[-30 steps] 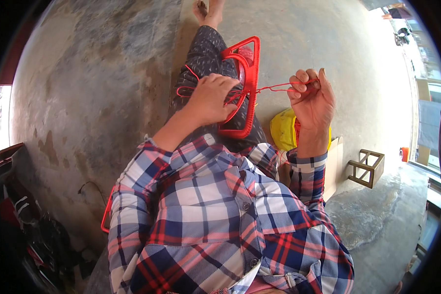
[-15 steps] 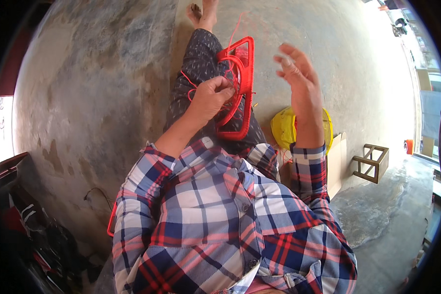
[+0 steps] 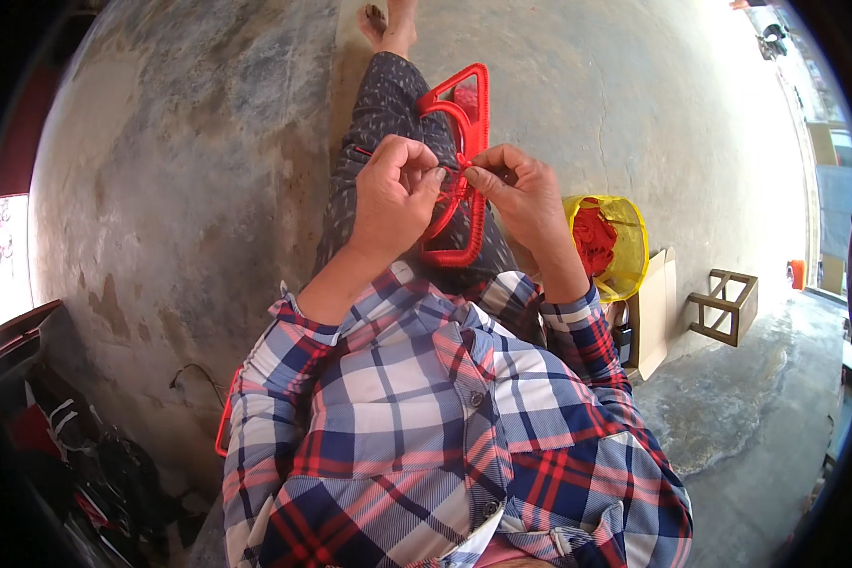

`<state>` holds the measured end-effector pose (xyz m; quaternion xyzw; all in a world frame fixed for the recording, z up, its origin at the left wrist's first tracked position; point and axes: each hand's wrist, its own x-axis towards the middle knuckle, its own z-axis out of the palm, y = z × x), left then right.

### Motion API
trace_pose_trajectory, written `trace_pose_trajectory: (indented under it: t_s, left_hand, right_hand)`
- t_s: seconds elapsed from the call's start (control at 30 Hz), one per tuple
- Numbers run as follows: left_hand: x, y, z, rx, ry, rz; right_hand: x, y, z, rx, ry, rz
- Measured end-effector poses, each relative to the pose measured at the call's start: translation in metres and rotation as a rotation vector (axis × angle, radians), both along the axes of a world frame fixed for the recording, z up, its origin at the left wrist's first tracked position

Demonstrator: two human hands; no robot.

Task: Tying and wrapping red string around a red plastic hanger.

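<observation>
A red frame [image 3: 459, 257] with curved inner bars lies across my leg in dark patterned trousers [image 3: 388, 104]. Its edge looks wrapped or stitched in red cord. Red cord [image 3: 461, 177] bunches at the middle of the frame, between my two hands. My left hand [image 3: 394, 201] is closed in a pinch on this cord, thumb against the fingers, just left of the frame. From the right, my right hand [image 3: 524, 199] pinches the cord with thumb and forefinger at the frame's right edge. The fingertips partly hide the cord.
At my right stands a yellow bucket-like container [image 3: 631, 275] holding red material [image 3: 593, 239]. Beside it are a cardboard sheet [image 3: 655, 317] and a small wooden stool [image 3: 726, 308]. Dark items [image 3: 114, 473] lie at the lower left. The floor [image 3: 208, 170] is stained concrete.
My right hand has come down and left from the air to the frame, closing on the cord. My left hand has shifted slightly. The yellow container now shows its red contents.
</observation>
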<state>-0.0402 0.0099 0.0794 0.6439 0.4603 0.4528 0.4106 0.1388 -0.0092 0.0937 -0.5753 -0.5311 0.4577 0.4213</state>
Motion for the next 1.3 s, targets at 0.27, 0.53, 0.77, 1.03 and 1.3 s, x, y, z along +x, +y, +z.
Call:
trace_pose_trajectory:
  t_s: [0.27, 0.53, 0.77, 1.03, 1.3]
  left_hand:
    - [0.009, 0.002, 0.002, 0.217, 0.092, -0.036]
    - [0.009, 0.005, 0.001, 0.164, 0.181, -0.041]
    - [0.0, 0.016, 0.003, -0.685, -0.567, -0.032]
    - [-0.031, 0.051, -0.018, -0.808, -1.024, 0.256]
    - [-0.112, 0.085, -0.021, -0.789, -1.231, 0.639]
  right_hand:
    - [-0.003, -0.002, 0.0, 0.052, -0.113, 0.014]
    - [-0.007, -0.002, 0.013, 0.204, -0.367, 0.094]
    - [0.005, -0.01, 0.004, -0.075, 0.551, 0.109]
    - [0.016, -0.012, -0.01, -0.077, 1.161, 0.149]
    - [0.037, -0.022, -0.019, -0.081, 1.067, 0.088]
